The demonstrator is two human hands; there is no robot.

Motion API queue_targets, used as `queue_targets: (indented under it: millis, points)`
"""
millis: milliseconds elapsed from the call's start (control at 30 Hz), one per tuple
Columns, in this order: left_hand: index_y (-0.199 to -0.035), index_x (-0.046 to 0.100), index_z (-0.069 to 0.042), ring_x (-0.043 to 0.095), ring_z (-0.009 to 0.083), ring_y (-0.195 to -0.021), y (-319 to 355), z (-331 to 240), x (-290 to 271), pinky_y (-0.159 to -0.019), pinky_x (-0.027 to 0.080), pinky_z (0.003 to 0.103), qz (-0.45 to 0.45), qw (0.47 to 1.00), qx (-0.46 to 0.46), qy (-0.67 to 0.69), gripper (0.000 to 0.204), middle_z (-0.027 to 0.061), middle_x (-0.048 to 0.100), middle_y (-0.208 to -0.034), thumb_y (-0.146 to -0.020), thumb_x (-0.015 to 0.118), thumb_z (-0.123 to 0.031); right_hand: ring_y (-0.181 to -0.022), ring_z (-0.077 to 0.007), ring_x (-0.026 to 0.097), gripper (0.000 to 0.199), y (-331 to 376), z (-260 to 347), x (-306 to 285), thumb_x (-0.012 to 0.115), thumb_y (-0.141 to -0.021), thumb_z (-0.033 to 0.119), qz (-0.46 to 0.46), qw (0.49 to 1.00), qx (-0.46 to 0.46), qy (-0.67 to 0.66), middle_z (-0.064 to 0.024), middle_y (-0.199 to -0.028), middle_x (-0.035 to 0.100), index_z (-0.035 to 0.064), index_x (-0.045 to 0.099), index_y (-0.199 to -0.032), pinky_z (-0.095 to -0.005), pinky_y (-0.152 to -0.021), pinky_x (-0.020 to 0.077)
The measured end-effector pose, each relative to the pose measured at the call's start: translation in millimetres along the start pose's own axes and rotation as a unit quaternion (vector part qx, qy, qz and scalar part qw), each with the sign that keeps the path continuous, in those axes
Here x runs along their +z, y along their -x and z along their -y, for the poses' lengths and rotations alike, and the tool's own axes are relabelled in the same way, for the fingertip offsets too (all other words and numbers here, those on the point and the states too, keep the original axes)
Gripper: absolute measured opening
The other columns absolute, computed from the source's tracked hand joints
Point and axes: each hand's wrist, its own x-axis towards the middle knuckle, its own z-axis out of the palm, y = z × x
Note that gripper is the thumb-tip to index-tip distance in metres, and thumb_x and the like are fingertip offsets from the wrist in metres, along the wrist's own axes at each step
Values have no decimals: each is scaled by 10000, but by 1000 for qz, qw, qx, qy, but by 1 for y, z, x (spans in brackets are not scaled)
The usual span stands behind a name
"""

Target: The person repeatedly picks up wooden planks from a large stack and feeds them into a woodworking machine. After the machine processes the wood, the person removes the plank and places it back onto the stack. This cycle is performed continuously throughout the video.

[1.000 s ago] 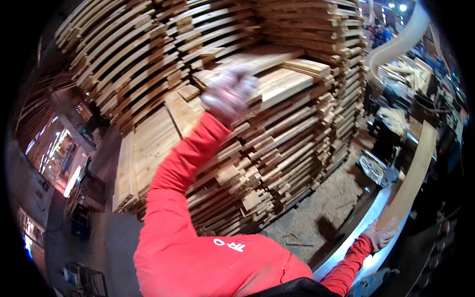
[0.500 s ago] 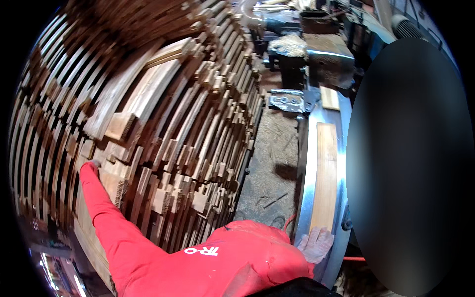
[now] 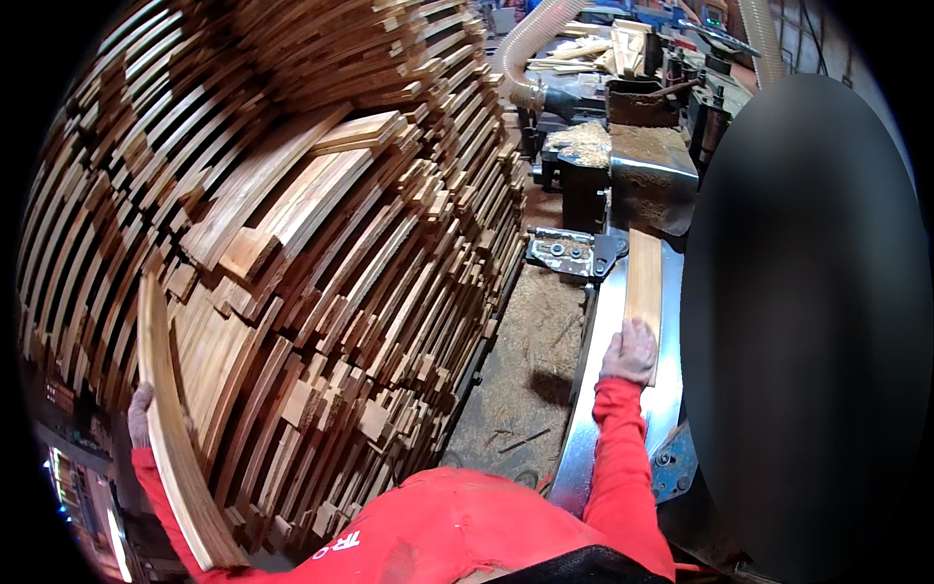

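On the left, my left hand [image 3: 141, 414] is closed round the outer edge of a long wooden board [image 3: 173, 419], which stands tilted beside the stacked wood. My right arm reaches forward over the bright metal bed [image 3: 608, 360] of a woodworking machine. There my right hand [image 3: 630, 352] grips the near part of a second, narrow wooden plank [image 3: 644, 277], its fingers partly bent over the wood. This plank lies flat along the bed, with its far end by a metal guide block [image 3: 564, 253] and close to the machine's hood [image 3: 652, 175].
Tall stacks of wooden strips [image 3: 389, 282] fill the left side. Sawdust covers the floor strip [image 3: 525, 350] between stacks and machine. Shavings [image 3: 584, 144] lie on the machine, near a ribbed hose [image 3: 530, 54]. A dark blurred oval hides the right side.
My right hand has moved forward with the plank, toward the hood; the shorter piece ahead is out of sight. My left hand has taken a board from the stack and drawn it nearer.
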Motion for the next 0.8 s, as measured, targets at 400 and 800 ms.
queue_targets:
  millis: [400,800]
  points:
    - [-1181,573,8,616,224,-996,-15,77,531,-871,501,343,433,858,216,171,420,137,632,-1102,-873,614,-275,-1319,-390,356,1049,-22,181,-146,787,-622,468,133,915,-121,-362,-239,-1426,363,15,307,-1438,-440,-1061,348]
    - [-1037,653,13,634,297,-933,120,320,595,-854,484,365,709,572,-58,-408,714,203,668,-998,-863,457,-651,-869,-431,564,668,310,97,-347,709,-708,468,203,943,235,116,-276,-1111,528,80,542,-1225,-498,-686,493]
